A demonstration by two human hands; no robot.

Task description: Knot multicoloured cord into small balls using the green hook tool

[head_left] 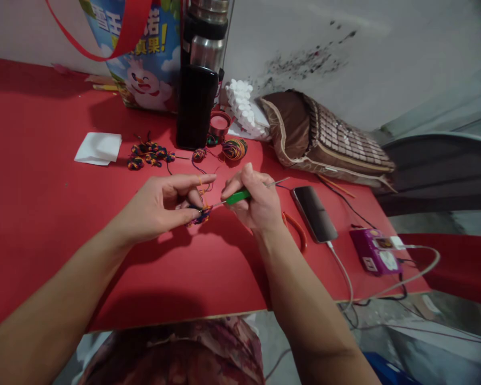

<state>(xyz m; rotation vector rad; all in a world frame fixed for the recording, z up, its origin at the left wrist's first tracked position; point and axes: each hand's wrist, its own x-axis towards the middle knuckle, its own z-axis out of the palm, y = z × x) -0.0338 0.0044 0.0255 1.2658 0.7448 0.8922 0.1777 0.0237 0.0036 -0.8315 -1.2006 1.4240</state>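
Note:
Between the thumb and fingers of my left hand (164, 206) is a small multicoloured crochet piece (200, 215), dark blue with orange and purple. Yarn runs over the raised index finger. My right hand (254, 198) is closed around the green handle of a crochet hook (238, 197), whose thin metal tip points left and meets the crochet piece. Behind the hands lie a ball of variegated yarn (234, 150) and a smaller yarn ball (199, 155). Several finished-looking crochet bits (150, 154) lie in a cluster to the left of these.
A black phone (196, 107) stands upright before metal bottles (206, 48) and a printed bag (144, 59). Folded white paper (99, 147) lies left. On the right are orange-handled scissors (297, 230), a charging phone (315, 214), a purple power block (374, 251) and a brown cushion (324, 128).

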